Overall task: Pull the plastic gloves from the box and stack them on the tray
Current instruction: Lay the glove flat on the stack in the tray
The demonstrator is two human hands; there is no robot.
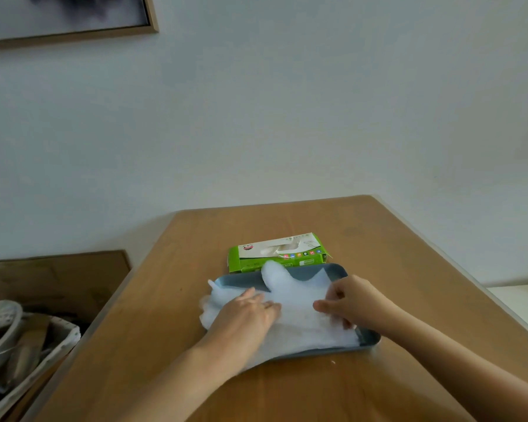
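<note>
Plastic gloves (pixel 299 303) lie as a whitish, see-through pile in the grey-blue tray (pixel 369 338), lower centre of frame. Glove tips spill over the tray's left rim & one tip pokes up toward the box. Tray sits on the wooden bench (pixel 378 239), w/ the green & white box (pixel 275 252) just behind its far edge, window side up. Left hand (pixel 247 315) lies flat on the pile's left part, fingers (pixel 250 295) straight & close together, pressing down. Right hand (pixel 352 300) is at the pile's right side, fingers (pixel 336 295) curled, thumb & fingertips pinching the top plastic. Lower left, beside the bench: a basket (pixel 58 339) w/ blurred stuff. Upper left: corner of a wood-framed picture (pixel 73 33) on the pale wall (pixel 317 102).
</note>
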